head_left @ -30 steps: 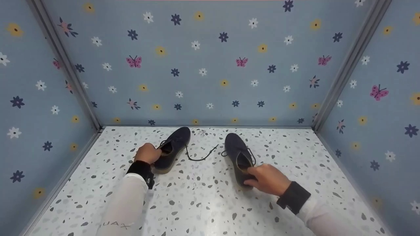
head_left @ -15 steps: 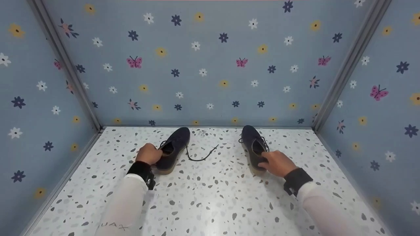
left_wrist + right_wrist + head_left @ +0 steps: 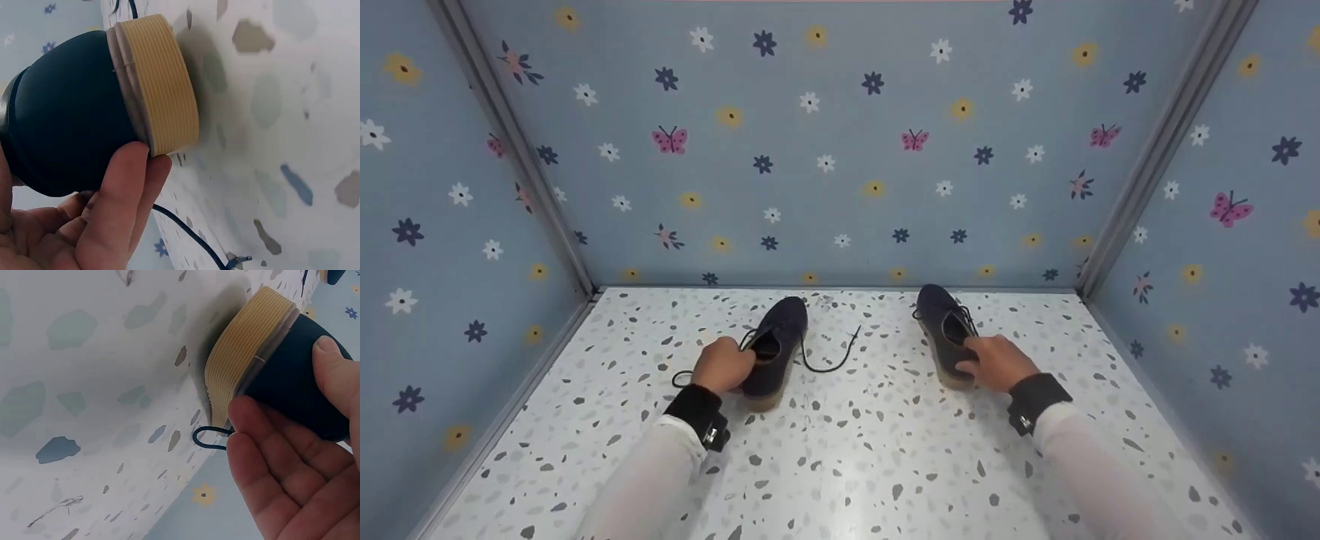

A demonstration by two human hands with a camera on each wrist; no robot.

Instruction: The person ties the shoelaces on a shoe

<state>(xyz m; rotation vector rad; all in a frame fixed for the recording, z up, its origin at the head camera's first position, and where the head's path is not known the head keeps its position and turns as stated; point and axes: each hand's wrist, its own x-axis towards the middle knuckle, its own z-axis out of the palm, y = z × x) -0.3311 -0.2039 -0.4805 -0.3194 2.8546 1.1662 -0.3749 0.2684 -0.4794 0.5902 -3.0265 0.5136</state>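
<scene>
Two dark navy lace-up shoes with tan ridged soles are on the speckled white surface, toes toward the back wall. My left hand [image 3: 724, 365] grips the left shoe [image 3: 771, 375] by its outer side near the heel; in the left wrist view its fingers lie along the heel [image 3: 73, 112]. One loose lace [image 3: 829, 369] of this shoe trails to its right, and another lace end shows left of the hand. My right hand [image 3: 999, 363] holds the right shoe [image 3: 941, 349] at the heel collar, thumb on the dark heel [image 3: 298, 377] in the right wrist view. A lace loop [image 3: 211, 437] pokes out there.
Blue panels with flowers and butterflies enclose the surface: a back wall [image 3: 840, 150], a left wall [image 3: 450, 300] and a right wall [image 3: 1222, 300]. Grey metal strips [image 3: 1166, 142] run along the corners. The right shoe's toe is close to the back wall.
The right shoe has moved right and toward the back wall with my right hand on it. The left shoe has shifted slightly right and nearer, turning more upright in view, with my left hand.
</scene>
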